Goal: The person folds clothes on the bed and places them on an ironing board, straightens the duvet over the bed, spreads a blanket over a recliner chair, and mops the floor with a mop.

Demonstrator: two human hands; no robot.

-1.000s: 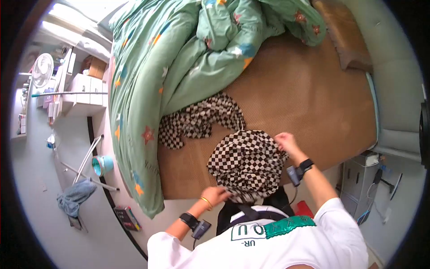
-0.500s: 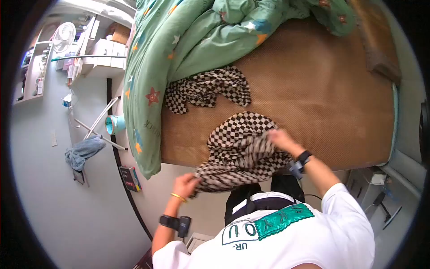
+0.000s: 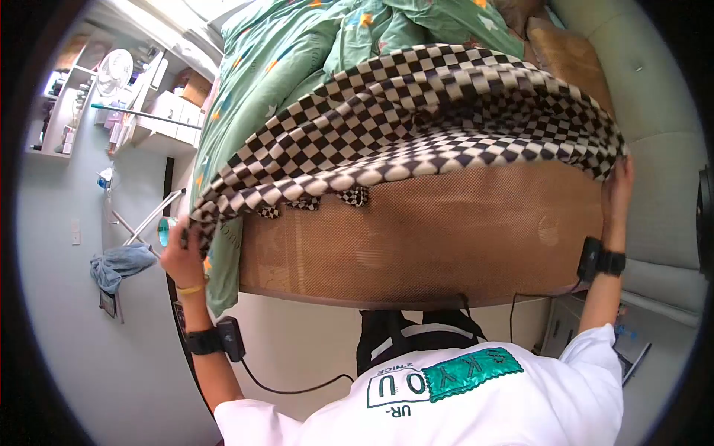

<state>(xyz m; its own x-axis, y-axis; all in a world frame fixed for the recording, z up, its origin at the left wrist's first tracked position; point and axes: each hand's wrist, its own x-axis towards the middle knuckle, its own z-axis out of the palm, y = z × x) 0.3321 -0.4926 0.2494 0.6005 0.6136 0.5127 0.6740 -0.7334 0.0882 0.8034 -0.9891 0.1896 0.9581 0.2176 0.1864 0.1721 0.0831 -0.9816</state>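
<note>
A black-and-white checkered cloth [image 3: 416,111] is stretched wide in the air between my hands, over the brown bed mat [image 3: 416,238]. My left hand [image 3: 181,256] grips its left end beside the bed's edge. On the right, my right hand [image 3: 619,182] is closed on the other end. Under the cloth's lower edge, parts of a second checkered piece [image 3: 354,196] show on the mat; the rest of it is hidden. Behind the raised cloth lies a green quilt [image 3: 297,44] with stars.
A brown pillow [image 3: 569,56] lies at the upper right, by the padded headboard [image 3: 654,97]. To the left are a blue bucket [image 3: 164,231], a white metal rack with a blue cloth [image 3: 123,265], shelves and a fan [image 3: 115,72].
The bunched checkered cloth has been lifted off the near edge of the bed and spread wide. My hands have moved far apart, left and right, still holding it.
</note>
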